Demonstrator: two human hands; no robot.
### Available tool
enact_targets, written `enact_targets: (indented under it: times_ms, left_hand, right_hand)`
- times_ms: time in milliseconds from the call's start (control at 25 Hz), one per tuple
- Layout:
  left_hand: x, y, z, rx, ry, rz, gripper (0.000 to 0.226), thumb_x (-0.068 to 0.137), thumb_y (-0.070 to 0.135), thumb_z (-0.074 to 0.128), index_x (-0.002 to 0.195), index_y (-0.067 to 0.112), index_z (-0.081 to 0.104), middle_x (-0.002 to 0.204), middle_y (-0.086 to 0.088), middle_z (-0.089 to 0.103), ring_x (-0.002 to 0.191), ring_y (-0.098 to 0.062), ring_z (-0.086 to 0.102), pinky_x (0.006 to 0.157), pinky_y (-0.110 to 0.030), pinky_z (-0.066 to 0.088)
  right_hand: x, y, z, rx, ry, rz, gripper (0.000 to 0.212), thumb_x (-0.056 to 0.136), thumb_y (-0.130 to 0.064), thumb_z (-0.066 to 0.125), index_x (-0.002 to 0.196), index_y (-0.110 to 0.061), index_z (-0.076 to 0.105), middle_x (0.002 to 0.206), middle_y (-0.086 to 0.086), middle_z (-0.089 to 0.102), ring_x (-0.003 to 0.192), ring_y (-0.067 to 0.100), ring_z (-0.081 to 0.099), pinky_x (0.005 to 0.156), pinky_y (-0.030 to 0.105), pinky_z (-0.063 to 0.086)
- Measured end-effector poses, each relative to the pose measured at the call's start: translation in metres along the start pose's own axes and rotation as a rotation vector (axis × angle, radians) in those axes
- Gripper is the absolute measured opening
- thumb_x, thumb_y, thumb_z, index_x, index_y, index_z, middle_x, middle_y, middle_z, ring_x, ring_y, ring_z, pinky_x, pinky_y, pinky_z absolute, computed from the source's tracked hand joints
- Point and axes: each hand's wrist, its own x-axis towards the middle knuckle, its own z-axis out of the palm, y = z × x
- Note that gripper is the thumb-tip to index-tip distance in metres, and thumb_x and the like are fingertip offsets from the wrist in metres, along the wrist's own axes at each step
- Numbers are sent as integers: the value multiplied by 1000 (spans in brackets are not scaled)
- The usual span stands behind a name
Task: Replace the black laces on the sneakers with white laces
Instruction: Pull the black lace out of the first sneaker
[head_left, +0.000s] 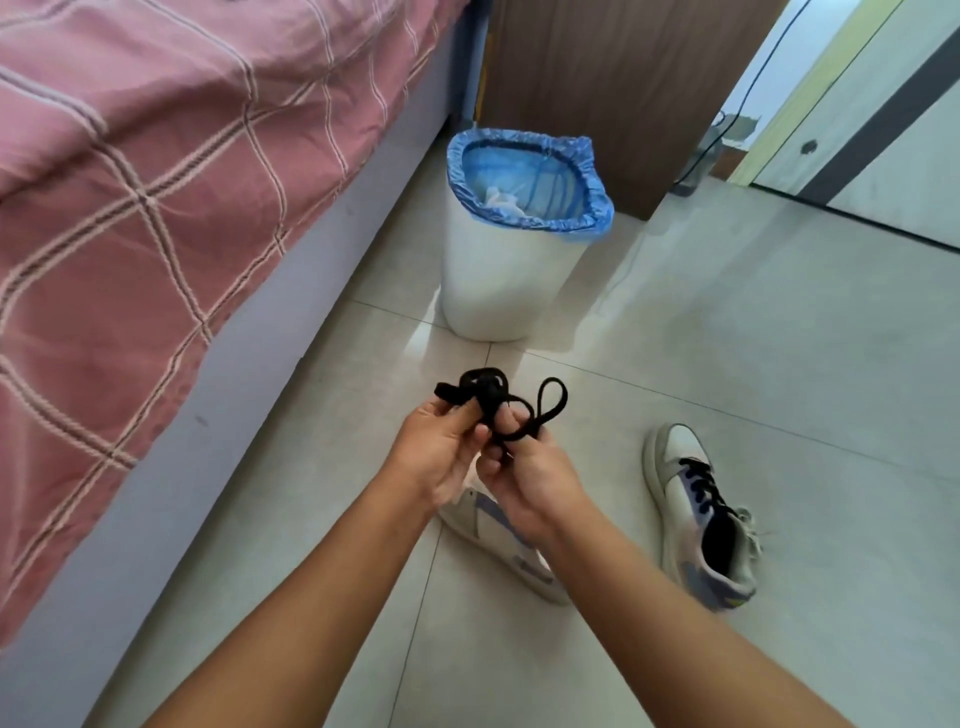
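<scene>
Nearest, both forearms reach forward over the floor (779, 364). The left hand (441, 452) and the right hand (530, 483) meet, fingers (511, 421) curled round a bundled black lace (493, 402), apparently pulled free of a shoe and wound up to keep it tidy. Directly beneath the hands lies one sneaker (498, 540), mostly hidden, so its lacing cannot be told. To the right, well apart, the second sneaker (701, 519) rests on the tiles with its black lace threaded, so that shoe seems not yet started. No white laces can be made out for certain. Farther off stands a white bin (498, 280) lined with a blue bag (592, 208), some crumpled pale scraps inside, beside the bed (130, 182).
</scene>
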Motion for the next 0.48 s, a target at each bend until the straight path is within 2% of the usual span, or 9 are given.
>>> enact_targets:
  times_ms: [40,120,240,320,400,480]
  left_hand:
    - [1,-4,4,38,86,40,4,83,4,61,80,3,64,63,-6,67,51,-9,61,46,-17,48]
    - [3,-14,10,272,211,136,8,83,7,66,76,9,62,58,-2,65,52,-11,60,49,-24,48]
    - [3,-20,8,629,263,274,14,82,10,71,74,14,60,73,-5,67,71,-18,65,66,-31,54]
    - [1,-20,4,842,189,326,15,82,8,70,74,16,61,75,-5,66,73,-19,63,67,-33,54]
    - [-3,-20,3,1010,40,269,17,82,3,68,75,17,62,71,-4,64,64,-18,58,56,-27,51]
    - [-9,-18,11,1051,-84,177,17,81,-3,67,79,14,65,70,-4,65,56,-11,57,48,-18,43]
  right_hand:
    - [-1,4,-1,-90,29,-22,12,93,-4,52,83,-10,53,62,3,53,47,7,41,41,16,34]
    - [-6,2,-6,-461,28,-61,19,94,0,47,78,-9,52,62,4,47,47,9,36,41,19,30]
    - [-16,-22,-12,-1100,-150,-35,26,95,-2,40,71,-10,48,60,5,45,47,13,37,44,24,32]
    - [-25,-51,-8,-1505,-275,62,30,99,-14,42,70,-13,48,61,1,48,49,13,41,45,22,36]
    - [-35,-80,-2,-1851,-407,86,29,100,-22,42,73,-16,50,64,-4,47,55,11,43,47,17,36]
    - [-40,-101,0,-1993,-484,-1,28,100,-28,41,76,-18,51,70,-3,49,69,16,47,61,24,37]
